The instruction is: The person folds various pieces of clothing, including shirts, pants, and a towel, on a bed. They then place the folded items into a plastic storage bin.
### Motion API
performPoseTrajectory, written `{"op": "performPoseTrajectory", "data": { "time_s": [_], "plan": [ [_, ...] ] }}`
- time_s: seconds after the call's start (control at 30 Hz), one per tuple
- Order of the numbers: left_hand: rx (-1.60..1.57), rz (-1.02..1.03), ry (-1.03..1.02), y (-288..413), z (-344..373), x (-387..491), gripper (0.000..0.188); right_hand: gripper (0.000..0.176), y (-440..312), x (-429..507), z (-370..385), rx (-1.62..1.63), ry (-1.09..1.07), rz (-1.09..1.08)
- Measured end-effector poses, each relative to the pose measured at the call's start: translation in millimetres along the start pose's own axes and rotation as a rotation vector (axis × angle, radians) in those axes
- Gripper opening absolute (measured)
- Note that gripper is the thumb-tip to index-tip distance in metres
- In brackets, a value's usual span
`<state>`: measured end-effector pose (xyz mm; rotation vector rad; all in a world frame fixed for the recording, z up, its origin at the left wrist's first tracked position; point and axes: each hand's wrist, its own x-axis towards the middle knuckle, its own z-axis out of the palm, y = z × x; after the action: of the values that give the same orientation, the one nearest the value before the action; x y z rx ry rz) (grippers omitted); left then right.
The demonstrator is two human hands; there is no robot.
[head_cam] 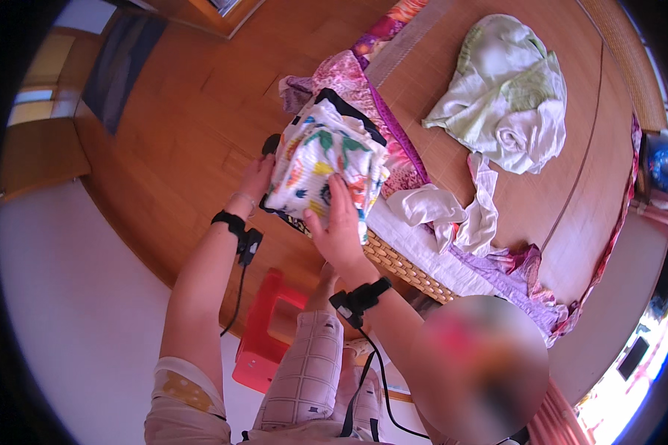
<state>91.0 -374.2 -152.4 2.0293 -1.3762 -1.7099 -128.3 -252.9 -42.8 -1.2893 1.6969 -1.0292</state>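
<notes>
A folded bundle of white cloth (317, 172) with a bright printed pattern is held between my two hands, over the near edge of the bed. Dark fabric (352, 114) shows at its far edge and beneath it. My left hand (258, 179) grips the left side of the bundle, with its fingertips partly hidden. Across the near right part of the top lies my right hand (338, 233), its fingers pressed on the cloth. To the right, a crumpled white and pale green garment (512, 105) lies on the bed mat (568, 183).
A white cloth strip (476, 217) trails near the bed's woven side (409, 267). Pink and purple bedding (392, 136) bunches along the edge. Below stands a red plastic stool (261, 339) on the wooden floor (200, 128). Cables (387, 384) hang from both wrist bands.
</notes>
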Motion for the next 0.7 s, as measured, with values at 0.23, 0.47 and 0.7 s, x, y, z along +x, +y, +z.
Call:
{"op": "performPoseTrajectory", "data": {
  "time_s": [0.23, 0.47, 0.7],
  "plan": [
    [-0.034, -0.04, -0.103, -24, 23, 38, 0.077, 0.064, 5, -7, -14, -0.062, -0.045, 0.036],
    [0.061, -0.196, -0.22, 4, 32, 27, 0.074, 0.056, 11, -9, -27, -0.059, 0.036, 0.129],
    [0.192, 0.006, -0.044, 12, 34, -22, 0.074, 0.049, 4, -9, -41, -0.157, -0.098, 0.069]
  ]
}}
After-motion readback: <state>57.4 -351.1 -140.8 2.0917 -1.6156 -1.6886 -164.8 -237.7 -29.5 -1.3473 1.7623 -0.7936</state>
